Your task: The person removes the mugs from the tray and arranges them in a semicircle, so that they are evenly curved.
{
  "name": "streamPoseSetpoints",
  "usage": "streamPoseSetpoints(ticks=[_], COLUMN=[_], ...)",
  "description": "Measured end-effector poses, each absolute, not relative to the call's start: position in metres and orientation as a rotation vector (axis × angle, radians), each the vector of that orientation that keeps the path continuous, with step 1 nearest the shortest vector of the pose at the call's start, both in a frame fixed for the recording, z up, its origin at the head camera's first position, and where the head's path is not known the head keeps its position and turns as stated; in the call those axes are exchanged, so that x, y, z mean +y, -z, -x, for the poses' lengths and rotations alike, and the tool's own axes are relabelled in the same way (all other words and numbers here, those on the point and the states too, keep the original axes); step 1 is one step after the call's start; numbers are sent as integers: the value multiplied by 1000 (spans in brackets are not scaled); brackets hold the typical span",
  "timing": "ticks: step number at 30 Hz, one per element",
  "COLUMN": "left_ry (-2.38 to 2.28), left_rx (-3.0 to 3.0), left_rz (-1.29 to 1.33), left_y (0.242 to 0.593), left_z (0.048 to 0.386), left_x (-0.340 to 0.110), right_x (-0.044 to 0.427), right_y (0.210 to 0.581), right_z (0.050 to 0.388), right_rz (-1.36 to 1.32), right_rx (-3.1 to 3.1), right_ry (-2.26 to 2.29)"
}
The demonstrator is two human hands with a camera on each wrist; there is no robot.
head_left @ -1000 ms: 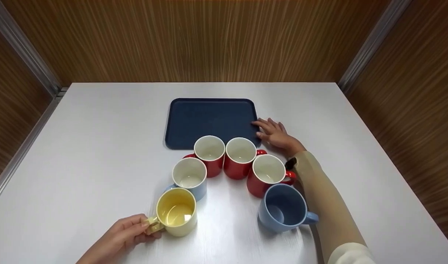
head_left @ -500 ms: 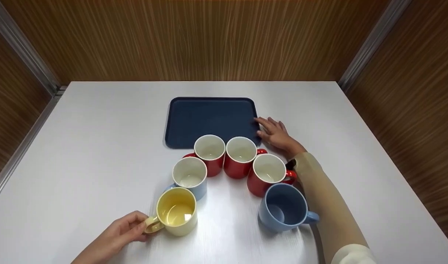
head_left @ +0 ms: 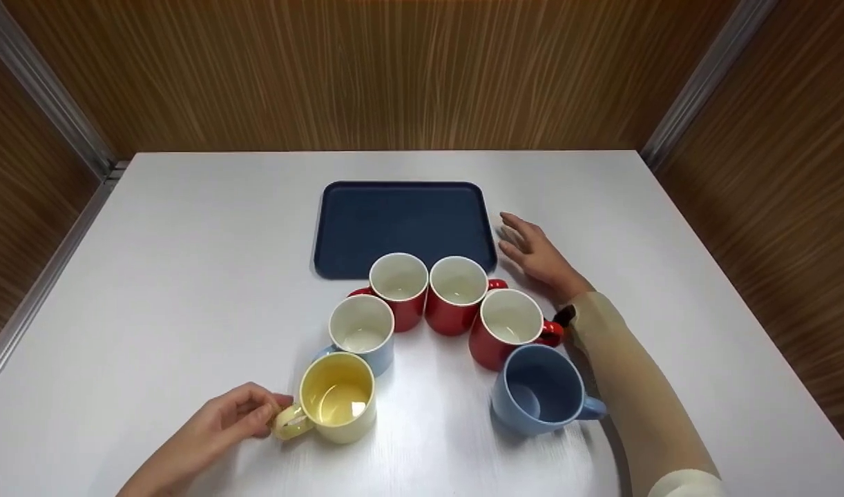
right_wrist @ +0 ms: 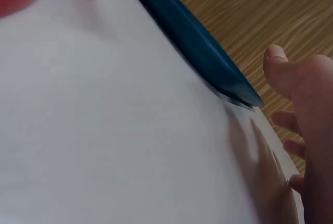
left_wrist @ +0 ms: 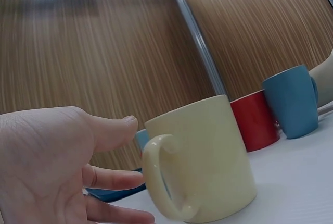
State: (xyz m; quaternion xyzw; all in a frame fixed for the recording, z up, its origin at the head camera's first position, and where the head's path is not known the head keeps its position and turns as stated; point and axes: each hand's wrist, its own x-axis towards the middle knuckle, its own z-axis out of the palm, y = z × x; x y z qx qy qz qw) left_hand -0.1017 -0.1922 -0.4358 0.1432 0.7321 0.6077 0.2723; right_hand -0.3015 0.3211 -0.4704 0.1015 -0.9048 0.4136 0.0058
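The yellow mug [head_left: 338, 400] stands upright at the front left, its handle towards my left hand [head_left: 218, 428]. In the left wrist view, that hand's thumb and fingers [left_wrist: 117, 178] are spread beside the handle [left_wrist: 156, 177] and not wrapped round it; whether a fingertip touches it I cannot tell. My right hand [head_left: 543, 255] hovers just off the right edge of the dark blue tray [head_left: 401, 224], fingers apart, holding nothing. In the right wrist view, a gap shows between its thumb [right_wrist: 278, 70] and the tray's corner [right_wrist: 234, 86].
Behind the yellow mug stands a light blue mug [head_left: 377, 355] with a white inside. Three red mugs, left [head_left: 408, 310], middle [head_left: 449, 314] and right [head_left: 487, 348], curve round before the tray. A blue mug [head_left: 536, 393] stands beside the right forearm. Wood-grain panels [head_left: 394, 76] wall the table.
My left hand has loosened from the yellow mug's handle and drawn slightly back to the left. My right hand has come away from the tray's edge, moving right. The mugs keep their arrangement.
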Motion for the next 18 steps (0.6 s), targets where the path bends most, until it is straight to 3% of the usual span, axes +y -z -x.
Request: streamPoseSetpoints(ticks=[18], left_ry=[-1732], left_rx=[2373], left_rz=[-251], left_y=[423], left_z=[127], left_x=[-184], right_x=[362], right_y=[460], right_z=[257], right_rz=[-215], right_rx=[-2991], right_ry=[-1014])
